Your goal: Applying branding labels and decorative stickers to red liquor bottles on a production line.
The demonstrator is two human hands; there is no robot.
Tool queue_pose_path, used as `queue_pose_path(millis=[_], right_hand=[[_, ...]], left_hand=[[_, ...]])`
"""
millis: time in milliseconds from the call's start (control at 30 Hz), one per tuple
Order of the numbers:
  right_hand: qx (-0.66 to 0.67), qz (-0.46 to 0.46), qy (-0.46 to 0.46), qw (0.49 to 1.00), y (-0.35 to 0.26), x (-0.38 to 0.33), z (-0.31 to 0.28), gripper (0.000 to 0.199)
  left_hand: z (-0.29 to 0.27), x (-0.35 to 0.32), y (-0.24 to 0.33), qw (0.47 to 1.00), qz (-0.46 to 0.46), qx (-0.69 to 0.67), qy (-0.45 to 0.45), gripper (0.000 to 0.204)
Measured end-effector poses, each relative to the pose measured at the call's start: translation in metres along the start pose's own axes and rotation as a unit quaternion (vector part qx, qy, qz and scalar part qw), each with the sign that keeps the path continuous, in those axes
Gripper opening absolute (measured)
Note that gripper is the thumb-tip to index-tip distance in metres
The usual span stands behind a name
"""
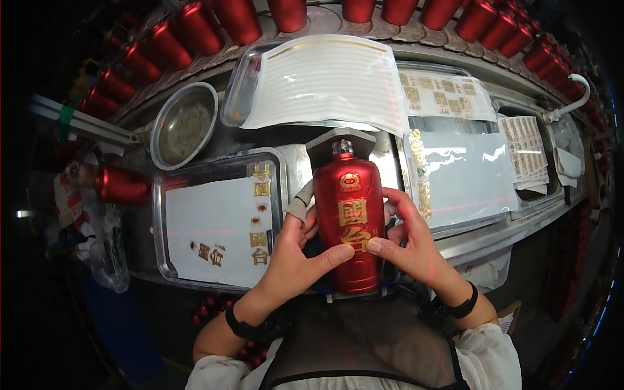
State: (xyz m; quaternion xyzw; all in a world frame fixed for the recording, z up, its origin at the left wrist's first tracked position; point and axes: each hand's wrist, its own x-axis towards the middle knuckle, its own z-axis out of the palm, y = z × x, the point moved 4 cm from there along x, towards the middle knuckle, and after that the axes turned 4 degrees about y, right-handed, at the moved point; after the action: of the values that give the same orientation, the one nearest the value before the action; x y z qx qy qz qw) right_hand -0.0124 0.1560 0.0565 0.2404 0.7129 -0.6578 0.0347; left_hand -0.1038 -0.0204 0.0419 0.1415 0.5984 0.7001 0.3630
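Note:
A glossy red bottle [350, 270] with a bare glass neck stands close in front of me, its base toward me. Gold characters and a round gold emblem run down its front. My left hand [296, 250] grips its left side, thumb pressed on the lower gold character and a cloth cover on one finger. From the right, my right hand [409, 247] is closed round the bottle, its thumb on the same character's edge. Behind the bottle's neck sits a grey angular metal rest [318, 151]. The fingers behind the bottle are partly hidden.
Left lies a metal tray [160, 244] with a white sheet [201, 221] of gold decals. Beyond are a metal bowl [209, 107] and a large striped sheet [325, 84]. More decal sheets [465, 175] lie right. Red bottles [237, 19] line a conveyor at the back.

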Motion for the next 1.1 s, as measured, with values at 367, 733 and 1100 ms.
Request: queue_pose_path(millis=[367, 733, 1100], right_hand=[[0.066, -0.038, 0.007, 0.997, 0.009, 0.002, 0.007, 0.058], [-0.023, -0.023, 0.015, 0.999, 0.001, -0.003, 0.005, 0.078], [-0.003, -0.011, -0.009, 1.000, 0.003, -0.001, 0.005, 0.074]], left_hand=[[0.002, -0.002, -0.002, 0.998, -0.015, -0.060, 0.020, 0.077], [0.003, -0.004, -0.004, 1.000, -0.004, -0.012, 0.026, 0.089], [0.003, 0.000, 0.000, 1.000, 0.009, 0.012, 0.008, 0.091]])
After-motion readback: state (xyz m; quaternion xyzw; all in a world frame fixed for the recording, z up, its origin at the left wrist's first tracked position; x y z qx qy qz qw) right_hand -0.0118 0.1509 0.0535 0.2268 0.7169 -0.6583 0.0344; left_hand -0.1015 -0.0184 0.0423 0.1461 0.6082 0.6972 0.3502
